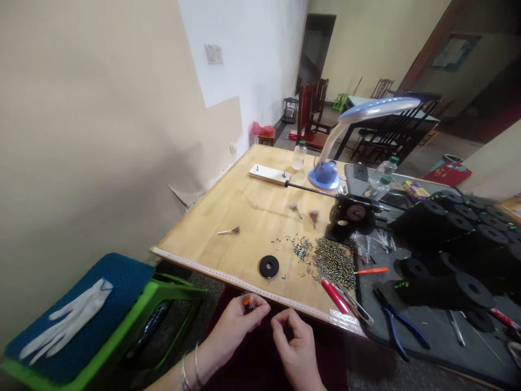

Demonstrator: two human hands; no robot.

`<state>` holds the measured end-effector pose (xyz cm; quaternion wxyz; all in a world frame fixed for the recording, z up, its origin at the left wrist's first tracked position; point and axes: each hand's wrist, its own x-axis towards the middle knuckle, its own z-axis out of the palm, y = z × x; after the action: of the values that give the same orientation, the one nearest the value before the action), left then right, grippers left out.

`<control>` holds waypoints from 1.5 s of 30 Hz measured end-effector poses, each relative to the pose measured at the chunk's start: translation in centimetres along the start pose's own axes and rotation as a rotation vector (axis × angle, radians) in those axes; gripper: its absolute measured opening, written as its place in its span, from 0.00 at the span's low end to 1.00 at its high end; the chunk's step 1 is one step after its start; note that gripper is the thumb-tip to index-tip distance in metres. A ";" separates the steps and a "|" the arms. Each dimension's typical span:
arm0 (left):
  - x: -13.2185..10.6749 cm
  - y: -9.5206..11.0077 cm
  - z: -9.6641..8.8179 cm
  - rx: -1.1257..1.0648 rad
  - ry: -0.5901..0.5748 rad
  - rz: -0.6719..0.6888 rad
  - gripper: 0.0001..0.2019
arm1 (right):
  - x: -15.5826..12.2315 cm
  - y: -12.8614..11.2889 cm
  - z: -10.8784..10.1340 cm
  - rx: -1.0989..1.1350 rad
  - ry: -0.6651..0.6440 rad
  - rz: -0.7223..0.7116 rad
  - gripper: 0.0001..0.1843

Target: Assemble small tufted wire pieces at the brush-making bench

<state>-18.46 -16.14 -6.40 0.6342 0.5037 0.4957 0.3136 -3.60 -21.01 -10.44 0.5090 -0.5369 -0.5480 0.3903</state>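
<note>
My left hand (238,323) is below the near edge of the wooden table (244,206), its fingers pinched on a small orange and dark piece (246,301). My right hand (296,339) is close beside it, fingers curled into a pinch; what they hold, if anything, is too small to make out. On the table just beyond the hands lie a black disc (269,266) and a heap of small beads (331,260). A red-handled tool (336,296) lies at the table's near edge.
Blue-handled pliers (401,323), an orange tool (372,270) and several black spools (451,255) lie on a dark mat at the right. A blue desk lamp (325,174), a bottle (299,155) and a wooden block (269,174) stand further back. A white glove (69,320) rests on a green stool at the left.
</note>
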 end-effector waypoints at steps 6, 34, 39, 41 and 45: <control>0.7 0.3 -0.6 0.073 0.024 0.068 0.13 | 0.0 0.1 -0.5 0.004 -0.088 0.003 0.12; 4.5 5.2 -6.6 1.228 0.229 0.259 0.13 | 1.7 0.2 0.2 0.520 -0.028 0.459 0.31; 6.0 5.4 -6.9 1.312 0.266 0.281 0.09 | 1.6 1.1 0.1 0.539 0.043 0.454 0.32; 6.2 5.4 -6.7 1.329 0.275 0.308 0.09 | 1.6 1.7 0.1 0.550 0.060 0.462 0.33; 6.3 5.7 -6.4 1.334 0.357 0.410 0.12 | 1.6 3.0 0.2 0.568 0.072 0.473 0.33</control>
<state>-21.94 -6.74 -2.91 0.0290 0.8077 0.5734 0.1341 -3.09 -19.04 -13.22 0.5524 -0.4995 -0.2604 0.6144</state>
